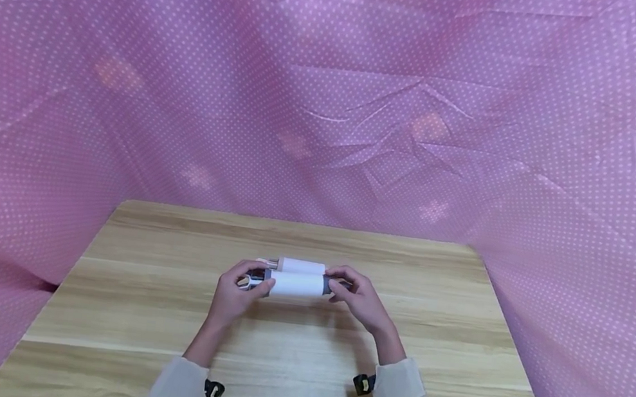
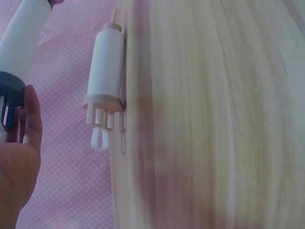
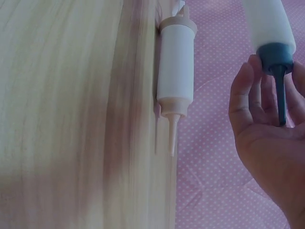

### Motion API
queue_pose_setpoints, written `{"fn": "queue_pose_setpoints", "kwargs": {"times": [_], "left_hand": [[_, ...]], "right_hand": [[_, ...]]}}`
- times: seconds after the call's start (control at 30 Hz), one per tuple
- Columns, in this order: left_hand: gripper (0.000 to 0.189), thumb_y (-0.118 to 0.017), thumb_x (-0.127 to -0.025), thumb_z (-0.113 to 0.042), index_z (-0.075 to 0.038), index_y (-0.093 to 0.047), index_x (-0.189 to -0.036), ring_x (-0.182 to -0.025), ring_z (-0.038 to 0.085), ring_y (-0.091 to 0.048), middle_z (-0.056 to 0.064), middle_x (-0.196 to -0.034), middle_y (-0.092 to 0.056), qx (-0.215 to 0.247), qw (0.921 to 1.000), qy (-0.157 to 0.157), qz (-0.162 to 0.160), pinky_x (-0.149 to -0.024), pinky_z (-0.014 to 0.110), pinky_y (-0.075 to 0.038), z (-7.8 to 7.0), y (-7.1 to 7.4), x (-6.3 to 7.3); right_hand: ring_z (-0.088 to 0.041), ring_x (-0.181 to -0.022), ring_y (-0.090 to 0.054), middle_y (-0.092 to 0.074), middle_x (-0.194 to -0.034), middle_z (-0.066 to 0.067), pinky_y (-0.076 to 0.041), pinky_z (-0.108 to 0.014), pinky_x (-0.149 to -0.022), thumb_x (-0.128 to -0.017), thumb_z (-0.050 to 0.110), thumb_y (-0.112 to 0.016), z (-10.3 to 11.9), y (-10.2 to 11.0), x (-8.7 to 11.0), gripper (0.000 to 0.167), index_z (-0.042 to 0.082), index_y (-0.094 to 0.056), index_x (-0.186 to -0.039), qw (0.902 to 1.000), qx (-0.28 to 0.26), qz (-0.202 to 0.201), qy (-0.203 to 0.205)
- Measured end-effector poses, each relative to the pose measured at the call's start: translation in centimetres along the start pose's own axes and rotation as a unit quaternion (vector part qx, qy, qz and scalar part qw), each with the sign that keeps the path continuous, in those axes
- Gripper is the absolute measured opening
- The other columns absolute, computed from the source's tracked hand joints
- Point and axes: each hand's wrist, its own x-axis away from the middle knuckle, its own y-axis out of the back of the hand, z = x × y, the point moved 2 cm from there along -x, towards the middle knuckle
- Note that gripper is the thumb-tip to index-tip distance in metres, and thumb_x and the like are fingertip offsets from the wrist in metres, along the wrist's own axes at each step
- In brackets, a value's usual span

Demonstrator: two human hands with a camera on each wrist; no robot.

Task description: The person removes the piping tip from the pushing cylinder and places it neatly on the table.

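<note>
Both hands hold a white, syringe-like dispenser [image 1: 296,283] level above the table. My left hand [image 1: 231,293] grips its dark collar at the left end, where several prongs stick out, partly hidden by the fingers. At the opposite end, my right hand [image 1: 364,302] has fingers and thumb about the dark cap, and a slim dark nozzle [image 3: 280,98] points toward the palm. Just beyond lies a second white dispenser [image 1: 302,266] with beige ends, resting on the table. In the left wrist view its pronged end and pale loop [image 2: 100,139] show; the right wrist view shows its beige nozzle [image 3: 173,136].
The wooden table [image 1: 126,308] has light and dark grain. Pink dotted cloth [image 1: 329,96] hangs behind it and along both sides. Black wrist mounts [image 1: 364,384] sit near the sleeves, low in the head view.
</note>
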Motion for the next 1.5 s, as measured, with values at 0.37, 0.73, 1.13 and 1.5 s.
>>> {"fn": "queue_pose_setpoints", "kwargs": {"times": [0.37, 0.73, 1.13, 1.5], "left_hand": [[0.034, -0.083, -0.084, -0.011, -0.002, -0.071, -0.114, -0.102, 0.027, -0.061, 0.012, -0.115, -0.067, 0.010, 0.9998, 0.006, -0.018, -0.072, 0.029, -0.060, 3.4, -0.1, -0.5], [0.033, -0.080, -0.085, -0.004, 0.007, -0.068, -0.114, -0.104, 0.031, -0.061, 0.020, -0.116, -0.066, 0.019, 0.9997, 0.012, -0.005, -0.074, 0.029, -0.060, 0.0, 0.4, -0.3], [0.033, -0.080, -0.085, -0.003, 0.008, -0.068, -0.114, -0.105, 0.031, -0.060, 0.021, -0.116, -0.066, 0.012, 0.9999, 0.010, -0.003, -0.077, 0.028, -0.058, -0.7, 0.3, -0.2], [0.033, -0.080, -0.085, -0.004, 0.007, -0.068, -0.115, -0.110, 0.048, -0.059, 0.022, -0.116, -0.065, 0.019, 0.9995, 0.023, -0.009, -0.079, 0.028, -0.058, -0.7, 0.3, -0.2]], "right_hand": [[-0.037, -0.100, -0.066, -0.062, -0.117, -0.017, -0.047, -0.067, -0.096, -0.104, 0.018, -0.060, -0.6, 0.0, 0.2, 0.035, -0.002, -0.058, -0.133, 0.9985, -0.030, 0.003, -0.045], [-0.036, -0.103, -0.065, -0.062, -0.122, -0.022, -0.058, -0.050, -0.087, -0.098, 0.006, -0.066, 0.3, -0.3, 0.0, 0.026, -0.004, -0.062, -0.122, 0.9994, -0.032, -0.005, 0.011], [-0.028, -0.106, -0.065, -0.061, -0.129, -0.019, -0.058, -0.048, -0.088, -0.102, 0.012, -0.063, 0.6, -0.3, -0.1, 0.030, -0.002, -0.060, -0.128, 0.9991, -0.009, -0.041, -0.010], [-0.038, -0.113, -0.063, -0.052, -0.137, -0.025, -0.048, -0.063, -0.099, -0.104, 0.021, -0.060, -0.1, -0.2, -0.1, 0.052, 0.002, -0.041, -0.149, 0.9957, -0.071, -0.016, -0.058]]}}
